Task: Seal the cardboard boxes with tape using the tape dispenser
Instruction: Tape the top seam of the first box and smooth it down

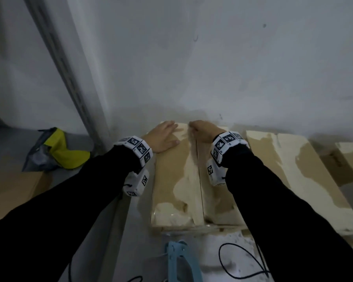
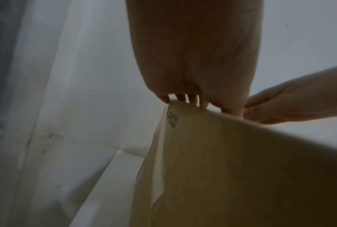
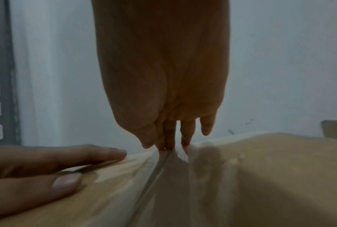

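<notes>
A cardboard box (image 1: 177, 180) lies in front of me, its two flaps meeting at a centre seam under a strip of clear tape (image 3: 154, 176). My left hand (image 1: 163, 137) lies flat on the far part of the left flap, fingers straight (image 3: 86, 153). My right hand (image 1: 202, 131) is at the far end of the seam. Its thumb and fingertips (image 3: 163, 145) are bunched on the ragged end of the tape at the box's far edge. The blue tape dispenser (image 1: 179, 261) lies on the surface just before the box's near edge, in neither hand.
More cardboard boxes (image 1: 293, 180) lie side by side to the right, against the white wall (image 1: 212, 58). On the left are another box (image 1: 12, 186), a yellow and grey bag (image 1: 57, 151) and a slotted metal upright (image 1: 69, 68). A black cable (image 1: 243, 261) loops near the dispenser.
</notes>
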